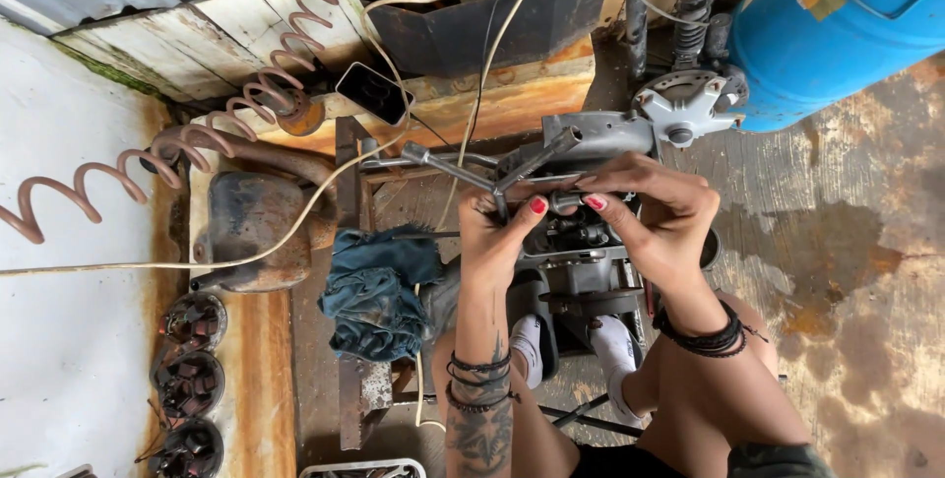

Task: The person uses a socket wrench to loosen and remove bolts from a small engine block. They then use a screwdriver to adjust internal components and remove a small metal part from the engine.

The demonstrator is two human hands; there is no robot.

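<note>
My left hand (497, 237) is closed around the stem of a grey three-arm socket wrench (463, 173), whose arms spread up and to the left. My right hand (655, 212) grips the wrench's right arm with thumb and fingers, just above a grey engine casing (591, 133). Dark metal engine parts (581, 242) sit under both hands. Both wrists wear black bracelets, and my knees and white socks show below.
A blue rag (379, 291) lies left of my left hand. A coiled air hose (197, 143) runs up the left side. A blue barrel (837, 25) stands at the top right. A phone (374, 92) leans on the rusty bench, and three round wound parts (189, 380) lie at the lower left.
</note>
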